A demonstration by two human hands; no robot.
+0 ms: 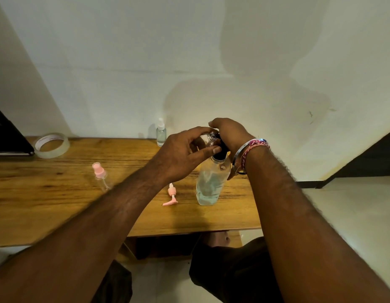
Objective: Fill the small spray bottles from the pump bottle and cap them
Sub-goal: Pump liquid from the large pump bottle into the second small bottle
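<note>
A clear pump bottle [209, 184] with pale liquid stands on the wooden table [58, 193]. My right hand [229, 134] covers and presses its black pump head from above. My left hand [183, 154] grips a small clear bottle [206, 138] up against the pump's spout. A pink pump cap [171, 194] lies loose on the table just left of the big bottle. A small bottle with a pink spray cap [100, 176] stands further left. Another small bottle with a white cap [161, 133] stands at the back by the wall.
A roll of clear tape [52, 145] lies at the table's back left, beside a dark flat object [8, 136] at the left edge. The wall runs right behind the table. The table's right end is near my right forearm; my knees are below its front edge.
</note>
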